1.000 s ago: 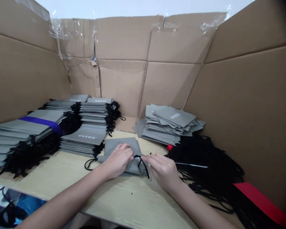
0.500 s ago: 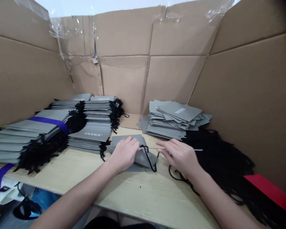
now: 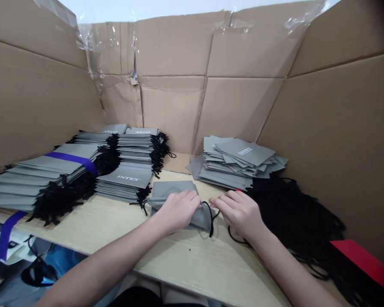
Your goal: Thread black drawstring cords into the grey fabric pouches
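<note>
My left hand (image 3: 181, 209) is closed on the upper edge of a grey pouch (image 3: 202, 218) at the middle of the table. A black cord (image 3: 211, 221) loops from the pouch's right end, between my two hands. My right hand (image 3: 238, 209) is pinched just right of the pouch, fingertips near the cord; what lies between them is mostly hidden. A small red tip (image 3: 239, 190) shows behind that hand. Another flat grey piece (image 3: 174, 186) lies behind the pouch.
Stacked grey pouches with black cords (image 3: 128, 179) fill the left, some under a purple band (image 3: 72, 157). Loose grey pouches (image 3: 243, 157) are piled at the back right. A heap of black cords (image 3: 294, 213) and a red piece (image 3: 361, 260) lie right. Cardboard walls (image 3: 173, 47) enclose the table (image 3: 166, 256).
My left hand has shifted right along the pouch, closer to my right hand. The thin rod that stuck out past my right hand no longer shows, and a red tip is visible there.
</note>
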Motion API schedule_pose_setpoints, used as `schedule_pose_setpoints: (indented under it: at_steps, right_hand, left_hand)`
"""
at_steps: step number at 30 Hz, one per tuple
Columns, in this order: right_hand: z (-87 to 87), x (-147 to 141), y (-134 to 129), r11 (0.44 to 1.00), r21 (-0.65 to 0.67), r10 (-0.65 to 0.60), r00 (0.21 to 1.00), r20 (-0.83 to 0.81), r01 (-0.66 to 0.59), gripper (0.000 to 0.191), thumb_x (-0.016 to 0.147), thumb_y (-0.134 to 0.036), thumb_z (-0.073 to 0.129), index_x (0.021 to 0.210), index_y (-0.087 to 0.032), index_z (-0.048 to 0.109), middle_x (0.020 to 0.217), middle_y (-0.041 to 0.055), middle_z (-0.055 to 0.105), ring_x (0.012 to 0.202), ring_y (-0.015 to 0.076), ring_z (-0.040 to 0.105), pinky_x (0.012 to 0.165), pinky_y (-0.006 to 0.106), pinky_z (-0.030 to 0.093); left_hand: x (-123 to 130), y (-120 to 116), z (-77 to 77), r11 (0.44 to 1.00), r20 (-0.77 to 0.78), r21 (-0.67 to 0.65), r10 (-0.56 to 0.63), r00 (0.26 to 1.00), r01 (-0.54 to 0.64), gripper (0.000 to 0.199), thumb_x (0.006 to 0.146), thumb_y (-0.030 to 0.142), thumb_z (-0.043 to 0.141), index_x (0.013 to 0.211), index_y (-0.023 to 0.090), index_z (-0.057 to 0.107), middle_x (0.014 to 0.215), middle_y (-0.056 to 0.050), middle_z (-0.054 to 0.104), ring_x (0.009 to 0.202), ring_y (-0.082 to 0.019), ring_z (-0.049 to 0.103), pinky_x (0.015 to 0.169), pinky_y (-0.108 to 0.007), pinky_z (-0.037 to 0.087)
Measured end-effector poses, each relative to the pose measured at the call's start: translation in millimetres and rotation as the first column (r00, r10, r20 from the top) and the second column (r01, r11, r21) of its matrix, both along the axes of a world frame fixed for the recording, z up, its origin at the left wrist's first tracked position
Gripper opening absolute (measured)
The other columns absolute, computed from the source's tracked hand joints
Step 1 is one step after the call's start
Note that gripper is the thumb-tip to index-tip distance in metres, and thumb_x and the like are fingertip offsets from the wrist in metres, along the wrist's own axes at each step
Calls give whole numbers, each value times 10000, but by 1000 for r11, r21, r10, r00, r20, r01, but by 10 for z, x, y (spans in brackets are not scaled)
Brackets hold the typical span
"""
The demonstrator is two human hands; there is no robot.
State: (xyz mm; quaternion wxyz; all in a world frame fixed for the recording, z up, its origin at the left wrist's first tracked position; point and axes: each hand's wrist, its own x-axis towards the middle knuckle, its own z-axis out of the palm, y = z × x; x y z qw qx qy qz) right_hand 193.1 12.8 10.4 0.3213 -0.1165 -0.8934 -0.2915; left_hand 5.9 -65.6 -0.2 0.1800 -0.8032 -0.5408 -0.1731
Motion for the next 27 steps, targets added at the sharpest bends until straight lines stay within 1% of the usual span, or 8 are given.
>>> schedule_pose_setpoints:
  at_steps: [3,5,7,11,15,21,24,27]
  right_hand:
    - [103,156,102,999,-38,15,1000,-3,-16,162,864,-204,473,869,-188,634,728,45,648,688,168,482,685,308,354]
    - [127,246,181,998,-68,18,1000,-16,-19,181,863,-179,455,819,-178,631,669,45,624,643,165,464,643,300,351]
    - [102,276,227,993,-108,43,998,-40,-47,210,862,-155,437,766,-166,622,625,43,600,604,157,448,594,283,342]
    - [-17,193,203,977,-196,73,995,-64,-84,259,865,-128,396,730,-158,614,621,40,594,570,140,443,555,256,332]
    - [-108,82,117,970,-230,62,996,-71,-77,294,876,-141,372,703,-156,610,602,40,588,550,139,429,539,251,311]
    - [-149,-14,20,967,-250,41,998,-57,-54,320,891,-169,359,693,-154,610,585,40,588,546,139,440,539,251,291]
    - [-171,-44,1,966,-256,27,997,-70,-44,314,892,-167,355,703,-155,606,597,37,593,546,135,447,543,245,290]
    - [-206,-69,-8,964,-266,18,999,-45,-29,336,890,-179,345,660,-160,588,554,33,557,533,137,452,529,244,283]
  left_hand:
    - [-32,-1,12,999,13,15,29,1000,-29,219,919,249,309,809,179,485,820,-39,563,759,-186,524,561,-290,356]
    - [-59,3,14,1000,15,18,19,1000,-20,221,920,249,307,800,180,479,813,-34,560,751,-184,523,555,-290,354]
    - [-67,9,6,1000,21,13,7,1000,-8,216,920,245,308,800,181,476,809,-31,557,749,-182,525,555,-289,355]
    - [-47,20,-20,1000,37,-19,-4,999,5,230,925,251,301,800,178,479,806,-35,556,736,-174,533,563,-280,362]
    - [-37,19,-26,998,37,-61,-13,999,15,235,927,264,302,819,174,490,817,-39,557,739,-168,544,583,-269,375]
    - [-28,11,-23,997,-2,-69,-36,999,36,227,923,261,310,823,171,493,816,-36,565,741,-162,550,581,-258,374]
    - [-8,27,-49,998,-17,-53,-27,1000,26,238,926,263,299,821,171,492,813,-33,567,738,-163,550,575,-263,371]
    - [49,45,-80,998,-38,-46,-35,999,33,229,924,265,306,821,172,489,813,-29,567,723,-164,542,548,-266,359]
